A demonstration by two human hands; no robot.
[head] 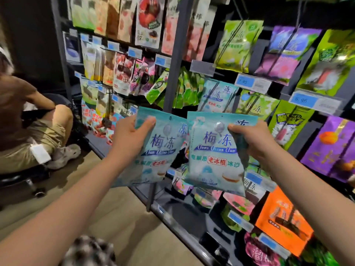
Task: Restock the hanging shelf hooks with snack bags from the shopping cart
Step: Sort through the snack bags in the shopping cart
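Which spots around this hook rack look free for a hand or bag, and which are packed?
Free: beige floor between the rack and the stool; a dark panel strip below the bag in the right hand. Crowded: the hanging blue bags sit tight between green bags on both sides.

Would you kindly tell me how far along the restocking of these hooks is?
Done: hanging pale blue bags already sit on the hook behind. In hand: the left hand grips the left bag, the right hand the right bag, both held before the shelf. Left: neither is on a hook yet; the cart is out of view, so remaining stock cannot be judged.
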